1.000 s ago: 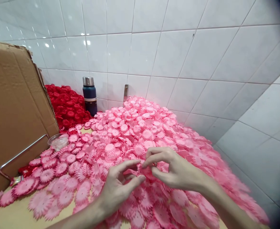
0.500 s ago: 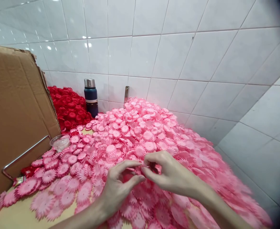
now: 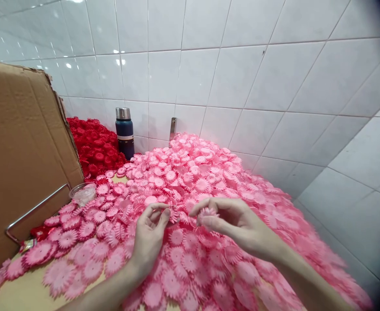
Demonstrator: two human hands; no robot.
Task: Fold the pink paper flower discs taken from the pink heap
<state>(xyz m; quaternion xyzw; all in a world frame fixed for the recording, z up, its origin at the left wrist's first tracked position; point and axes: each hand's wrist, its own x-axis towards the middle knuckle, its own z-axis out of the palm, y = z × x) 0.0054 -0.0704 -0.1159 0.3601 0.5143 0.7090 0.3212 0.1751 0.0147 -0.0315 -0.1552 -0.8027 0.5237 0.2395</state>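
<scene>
The right hand (image 3: 231, 222) pinches one pink flower (image 3: 206, 212) between thumb and forefinger, lifted just above the pink heap (image 3: 209, 172) at mid-table; the left hand (image 3: 149, 233), fingers curled nearly closed on a small pink piece (image 3: 173, 214), sits just left of it, fingertips facing; neither is nearer.

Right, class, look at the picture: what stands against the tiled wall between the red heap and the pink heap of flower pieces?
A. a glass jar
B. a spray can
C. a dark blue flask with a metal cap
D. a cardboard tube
C: a dark blue flask with a silver cap stands upright at the wall, between the red heap and the pink heap.
</scene>
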